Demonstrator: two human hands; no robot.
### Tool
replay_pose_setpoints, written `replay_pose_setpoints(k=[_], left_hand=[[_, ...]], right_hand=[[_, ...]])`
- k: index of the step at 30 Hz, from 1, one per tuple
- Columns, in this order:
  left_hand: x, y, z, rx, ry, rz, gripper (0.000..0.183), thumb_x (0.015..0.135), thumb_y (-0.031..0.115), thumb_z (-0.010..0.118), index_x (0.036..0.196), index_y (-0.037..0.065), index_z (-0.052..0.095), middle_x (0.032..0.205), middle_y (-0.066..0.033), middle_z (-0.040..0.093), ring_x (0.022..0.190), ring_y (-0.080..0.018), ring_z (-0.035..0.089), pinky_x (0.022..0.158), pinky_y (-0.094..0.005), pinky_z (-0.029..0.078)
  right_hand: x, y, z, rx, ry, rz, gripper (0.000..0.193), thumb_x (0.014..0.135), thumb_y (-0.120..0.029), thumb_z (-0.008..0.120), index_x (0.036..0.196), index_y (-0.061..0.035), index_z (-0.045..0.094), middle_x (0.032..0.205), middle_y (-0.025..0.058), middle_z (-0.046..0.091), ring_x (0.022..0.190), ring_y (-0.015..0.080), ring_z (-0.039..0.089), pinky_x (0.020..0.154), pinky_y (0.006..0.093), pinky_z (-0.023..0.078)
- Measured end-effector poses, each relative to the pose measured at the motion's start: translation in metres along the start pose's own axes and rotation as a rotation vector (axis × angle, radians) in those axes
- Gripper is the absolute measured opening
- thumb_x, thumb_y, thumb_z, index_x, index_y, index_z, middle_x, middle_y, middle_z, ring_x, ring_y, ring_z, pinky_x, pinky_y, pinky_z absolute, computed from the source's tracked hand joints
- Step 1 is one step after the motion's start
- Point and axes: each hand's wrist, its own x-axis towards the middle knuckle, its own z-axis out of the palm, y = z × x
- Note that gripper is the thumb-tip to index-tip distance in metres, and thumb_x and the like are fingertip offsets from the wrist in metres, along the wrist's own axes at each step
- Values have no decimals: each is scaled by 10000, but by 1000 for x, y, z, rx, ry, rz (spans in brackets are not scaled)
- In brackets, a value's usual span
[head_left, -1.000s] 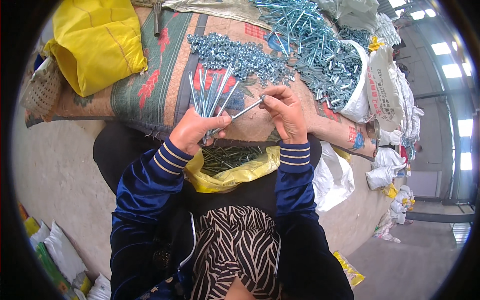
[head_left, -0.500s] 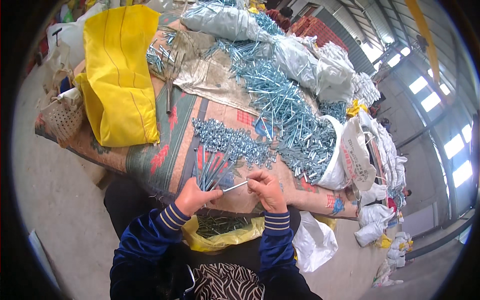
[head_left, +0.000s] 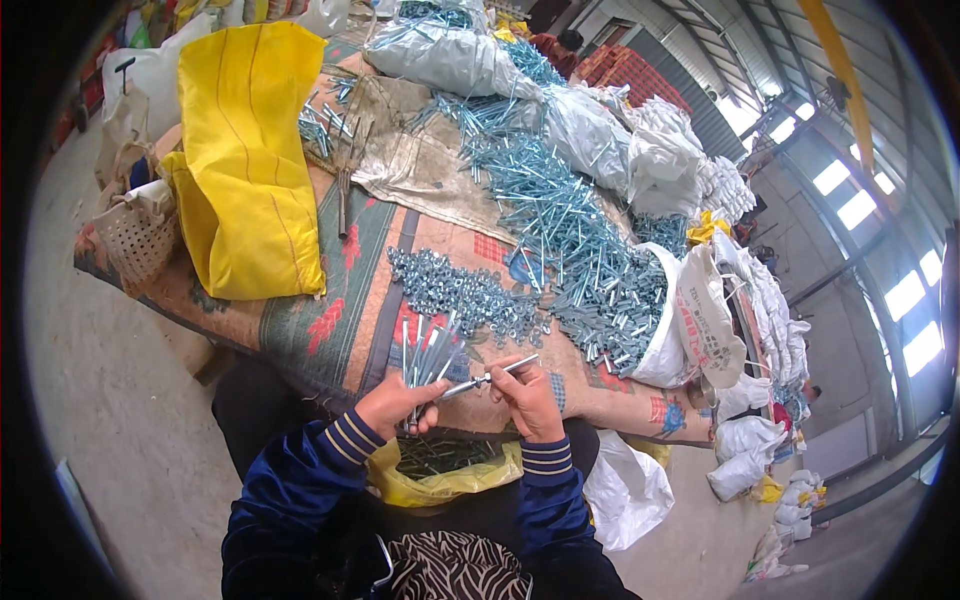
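Note:
My left hand (head_left: 393,403) is closed around a fanned bundle of long, thin metal bolts (head_left: 430,352), which point up and away from me. Its thumb and fingers also steady one end of a single bolt (head_left: 460,387), set crosswise between the hands. My right hand (head_left: 530,398) pinches that bolt, whose free end sticks out past the fingers. A nut-like wider piece shows on it by the right fingertips, partly hidden. Just beyond the hands lies a heap of small hex nuts (head_left: 465,290) on a patterned mat (head_left: 375,300).
Farther right spreads a large pile of loose bolts (head_left: 545,210), with short metal pieces (head_left: 615,305) by a white sack (head_left: 665,345). A yellow woven bag (head_left: 245,170) stands at left beside a basket (head_left: 135,240). Below my hands, an open yellow bag (head_left: 450,485) contains dark rods.
The crosswise bolt has tilted up to the right, its end now passing beyond my right fingers. A nut-like piece now shows on it. My hands have shifted slightly downward.

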Motion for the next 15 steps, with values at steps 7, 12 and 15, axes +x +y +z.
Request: replay_pose_setpoints(k=[7, 12, 15], left_hand=[[1, -1, 1, -15, -108, -15, 216, 857, 227, 684, 922, 46, 585, 557, -28, 558, 413, -95, 493, 381, -211, 372], [2, -3, 5, -4, -86, 13, 211, 820, 189, 718, 918, 50, 593, 578, -16, 562, 440, -89, 507, 398, -212, 382], [1, -5, 9, 32, 3, 42, 182, 820, 158, 711, 918, 59, 595, 614, -9, 583, 476, -88, 541, 416, -204, 395]], right_hand=[[0, 7, -9, -21, -44, 36, 158, 890, -78, 627, 1017, 18, 635, 826, 44, 634, 661, 94, 571, 600, 214, 463], [2, 2, -3, -172, -54, -16, 227, 894, -90, 624, 1088, 27, 623, 907, 55, 652, 745, 96, 578, 697, 227, 475], [4, 1, 5, -95, -3, -41, 230, 890, -99, 633, 1094, 8, 633, 898, 26, 634, 785, 76, 571, 716, 212, 457]])
